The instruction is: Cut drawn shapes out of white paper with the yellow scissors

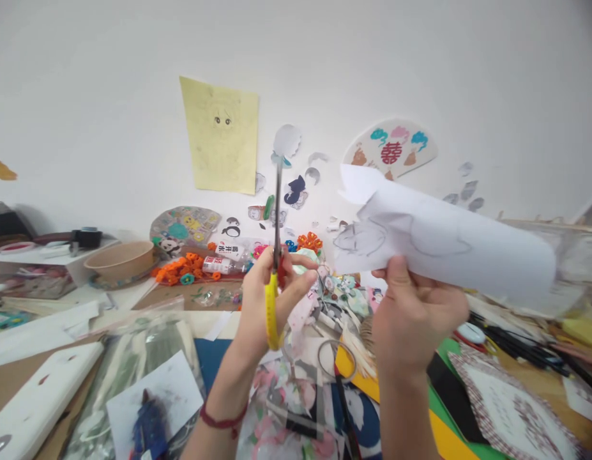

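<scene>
Near the middle, my left hand [262,300] is closed on scissors [271,294] with yellow and red handles. Their dark blades point straight up, looking edge-on, and sit apart from the paper. My right hand [413,316] pinches a large curled sheet of white paper [482,246] at its lower edge, thumb in front. Pencil drawing lines show on the paper, with a face-like sketch at its left end. The paper's upper left edge is cut unevenly. A dark red braided band circles my left wrist.
A yellow drawing [221,134] and paper cutouts are on the wall. A round basket [121,262] stands at the left, beside orange pieces [181,268]. Below my hands lie paper scraps [276,409], plastic bags and a metal ring [336,360]. Black cables [516,345] lie at the right.
</scene>
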Action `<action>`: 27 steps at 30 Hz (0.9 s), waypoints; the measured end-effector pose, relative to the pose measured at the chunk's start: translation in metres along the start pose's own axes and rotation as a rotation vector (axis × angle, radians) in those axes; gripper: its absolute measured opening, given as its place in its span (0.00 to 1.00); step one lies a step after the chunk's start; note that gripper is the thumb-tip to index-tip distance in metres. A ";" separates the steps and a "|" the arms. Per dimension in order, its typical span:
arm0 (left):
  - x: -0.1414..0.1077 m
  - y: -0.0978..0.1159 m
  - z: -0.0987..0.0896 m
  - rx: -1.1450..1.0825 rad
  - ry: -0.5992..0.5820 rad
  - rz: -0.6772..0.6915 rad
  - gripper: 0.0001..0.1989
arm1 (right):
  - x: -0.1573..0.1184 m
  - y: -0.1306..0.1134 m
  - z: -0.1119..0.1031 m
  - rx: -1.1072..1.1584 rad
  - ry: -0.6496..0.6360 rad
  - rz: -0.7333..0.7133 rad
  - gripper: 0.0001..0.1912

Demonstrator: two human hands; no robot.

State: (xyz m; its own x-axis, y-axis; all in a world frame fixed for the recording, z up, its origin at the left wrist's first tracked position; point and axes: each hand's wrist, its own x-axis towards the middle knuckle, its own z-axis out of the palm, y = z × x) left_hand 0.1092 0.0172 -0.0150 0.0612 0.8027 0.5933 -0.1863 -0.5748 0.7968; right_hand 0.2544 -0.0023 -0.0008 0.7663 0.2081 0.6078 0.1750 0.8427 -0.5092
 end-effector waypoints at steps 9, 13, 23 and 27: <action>-0.011 0.009 0.017 -0.118 0.174 0.035 0.15 | -0.008 0.002 0.001 -0.016 -0.113 0.060 0.12; -0.010 0.006 0.016 -0.109 0.166 0.057 0.14 | -0.009 0.002 0.000 -0.017 -0.138 0.039 0.13; -0.015 -0.001 0.019 0.016 0.195 0.222 0.07 | -0.006 -0.002 -0.003 0.013 -0.170 0.108 0.15; -0.016 0.000 0.017 0.116 0.190 0.238 0.09 | -0.006 -0.004 -0.004 0.007 -0.182 0.131 0.15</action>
State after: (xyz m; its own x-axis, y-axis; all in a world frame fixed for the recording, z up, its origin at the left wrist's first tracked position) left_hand 0.1249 0.0020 -0.0226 -0.1567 0.6529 0.7410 -0.0598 -0.7552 0.6528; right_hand 0.2514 -0.0087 -0.0049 0.6578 0.4016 0.6372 0.0767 0.8059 -0.5870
